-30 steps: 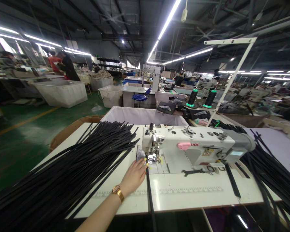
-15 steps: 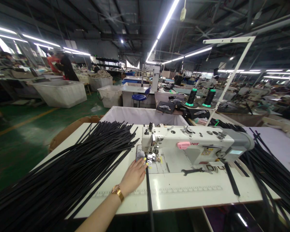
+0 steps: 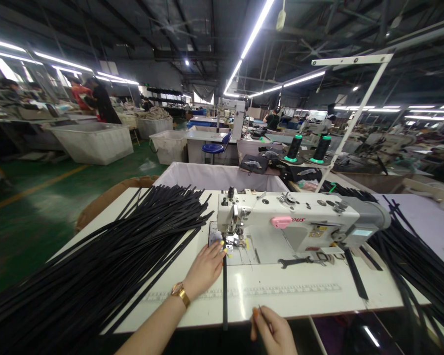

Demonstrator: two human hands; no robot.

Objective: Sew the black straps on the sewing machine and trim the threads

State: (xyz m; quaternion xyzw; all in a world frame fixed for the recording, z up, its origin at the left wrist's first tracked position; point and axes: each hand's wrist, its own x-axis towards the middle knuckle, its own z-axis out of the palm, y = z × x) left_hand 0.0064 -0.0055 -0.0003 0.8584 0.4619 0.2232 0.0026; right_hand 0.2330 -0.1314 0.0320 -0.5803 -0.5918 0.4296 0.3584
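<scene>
My left hand (image 3: 206, 266), wearing a gold watch (image 3: 180, 295), lies flat on the table with fingers stretched toward the presser foot (image 3: 231, 240) of a white sewing machine (image 3: 262, 212). Its fingertips rest at a narrow black strip (image 3: 225, 291), which runs from under the foot to the table's front edge. Near that edge, right of the strip, my right hand (image 3: 272, 328) is closed, thumb against fingers. Something thin and dark shows at its fingers, too small to name. Left of my left hand spreads a large pile of black strips (image 3: 107, 246).
A wrench (image 3: 296, 262) lies under the machine arm, and a printed ruler scale (image 3: 274, 290) crosses the tabletop. More black strips (image 3: 418, 261) hang at the right. Behind the machine stand a white bin (image 3: 192, 173) and black thread cones (image 3: 293, 148). Other people stand farther back.
My right hand has come into view at the table's front edge. The black strip's free end now hangs shorter, just past the edge. My left hand stays in place.
</scene>
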